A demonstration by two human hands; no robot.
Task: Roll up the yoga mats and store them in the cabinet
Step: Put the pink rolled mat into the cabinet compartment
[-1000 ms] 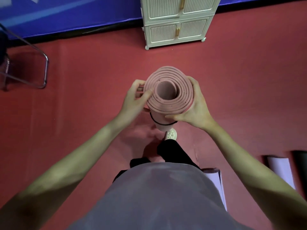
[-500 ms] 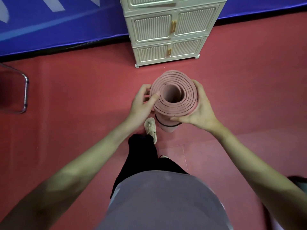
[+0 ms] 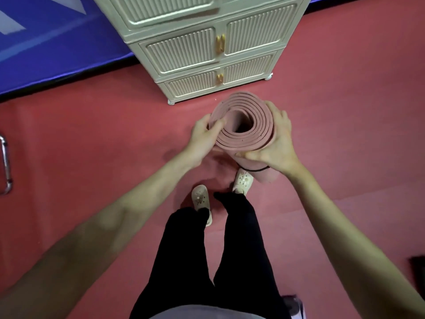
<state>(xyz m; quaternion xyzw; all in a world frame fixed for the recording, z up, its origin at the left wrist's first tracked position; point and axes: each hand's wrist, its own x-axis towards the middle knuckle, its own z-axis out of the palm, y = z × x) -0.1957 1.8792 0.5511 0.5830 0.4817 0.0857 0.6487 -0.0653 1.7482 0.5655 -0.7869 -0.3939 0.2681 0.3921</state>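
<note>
A rolled pink yoga mat [image 3: 257, 137] is held upright in front of me, its spiral end facing up and a black strap [image 3: 259, 169] round its lower part. My left hand [image 3: 207, 137] grips the roll's left side, thumb on the top edge. My right hand [image 3: 274, 146] wraps round the right side, fingers curled along the near wall. A cream cabinet [image 3: 207, 54] with ribbed doors and gold handles, all doors closed, stands just beyond the mat.
Red floor [image 3: 92, 146] all around. A blue wall pad [image 3: 57, 42] runs behind the cabinet. A metal chair leg [image 3: 5, 164] shows at the left edge. My feet in cream clogs [image 3: 201, 201] stand below the mat. A dark object [image 3: 417, 268] lies at the right edge.
I have walked toward the cabinet with the mat in both hands; the cabinet is now much nearer and larger. Grip on the roll is unchanged.
</note>
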